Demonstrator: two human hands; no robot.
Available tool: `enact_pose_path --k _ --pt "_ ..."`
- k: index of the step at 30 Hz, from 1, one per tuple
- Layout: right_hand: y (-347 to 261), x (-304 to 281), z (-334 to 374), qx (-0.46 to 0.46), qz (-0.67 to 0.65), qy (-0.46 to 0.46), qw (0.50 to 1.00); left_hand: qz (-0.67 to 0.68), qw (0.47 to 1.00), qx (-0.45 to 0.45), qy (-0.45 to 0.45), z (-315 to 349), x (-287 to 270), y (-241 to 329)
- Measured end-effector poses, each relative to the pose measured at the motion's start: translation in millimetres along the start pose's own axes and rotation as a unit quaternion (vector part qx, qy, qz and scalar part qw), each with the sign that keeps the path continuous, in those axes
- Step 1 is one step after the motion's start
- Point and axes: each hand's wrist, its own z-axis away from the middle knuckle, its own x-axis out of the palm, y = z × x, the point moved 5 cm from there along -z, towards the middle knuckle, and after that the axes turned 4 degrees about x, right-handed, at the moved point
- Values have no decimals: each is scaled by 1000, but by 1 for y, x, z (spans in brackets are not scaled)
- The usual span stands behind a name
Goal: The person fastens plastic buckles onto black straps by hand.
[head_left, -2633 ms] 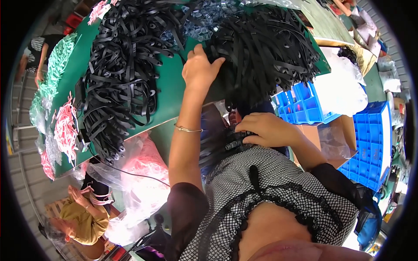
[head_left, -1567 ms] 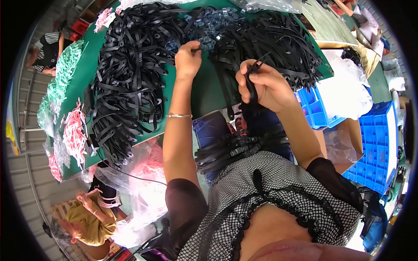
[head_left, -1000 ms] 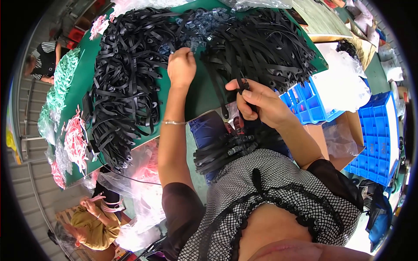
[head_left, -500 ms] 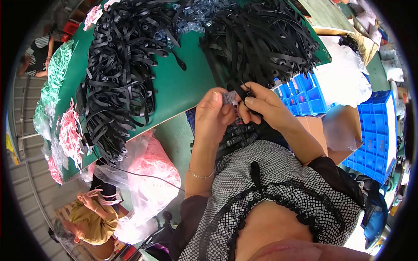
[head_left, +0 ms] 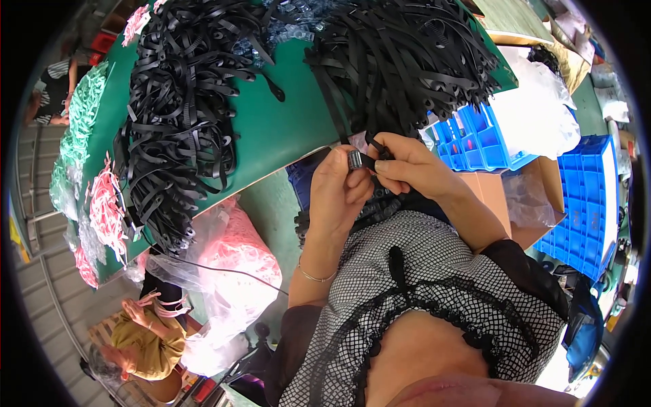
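Note:
Close together at the table's near edge, both my hands work on one piece. My left hand (head_left: 337, 182) pinches a small clear plastic buckle (head_left: 355, 160) between thumb and fingers. A black strap (head_left: 368, 161) runs from the buckle to my right hand (head_left: 415, 168), whose thumb and fingers are closed on it. Just beyond my hands lies a big heap of black straps (head_left: 407, 64) on the green table (head_left: 285, 108). More clear buckles (head_left: 295, 30) are piled at the far side, between this heap and another heap of black straps (head_left: 183, 108) on the left.
Blue crates (head_left: 471, 139) and an open cardboard box (head_left: 485, 197) stand to my right. At the left are green straps (head_left: 80, 129), pink straps (head_left: 107, 207) and a plastic bag of pink pieces (head_left: 237, 251). A co-worker (head_left: 152, 346) sits lower left; another person stands upper left.
The strap now stretches between my two hands, with its end at the buckle. My right hand has shifted slightly right and down, and the buckle has turned in my left fingers.

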Motion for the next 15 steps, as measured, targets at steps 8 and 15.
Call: enact_pose_path --k 8,15 --pt "-2 1 -1 -19 53 35 998 -4 1000 -21 -20 1 0 -6" --pt "-6 6 -3 -46 27 48 997 -24 1000 -7 16 4 -1 -13"
